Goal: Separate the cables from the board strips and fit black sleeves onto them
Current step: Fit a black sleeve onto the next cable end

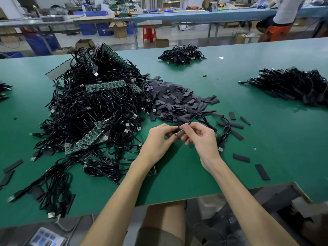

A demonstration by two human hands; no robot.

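My left hand [158,139] and my right hand [200,137] meet above the green table [177,178], fingertips pinched together on a black sleeve [178,134] at the end of a black cable [204,119]. The cable loops up and right, then hangs down to its USB plug [220,149]. To the left lies a big tangle of black cables with green board strips [88,139] in it. A heap of loose black sleeves [177,102] sits just beyond my hands.
Two heaps of sleeved cables lie at the back middle [182,54] and far right [292,84]. Stray sleeves [262,172] are scattered right of my hands. The table's front edge runs close below my forearms. A person sits on an orange stool [275,31] behind.
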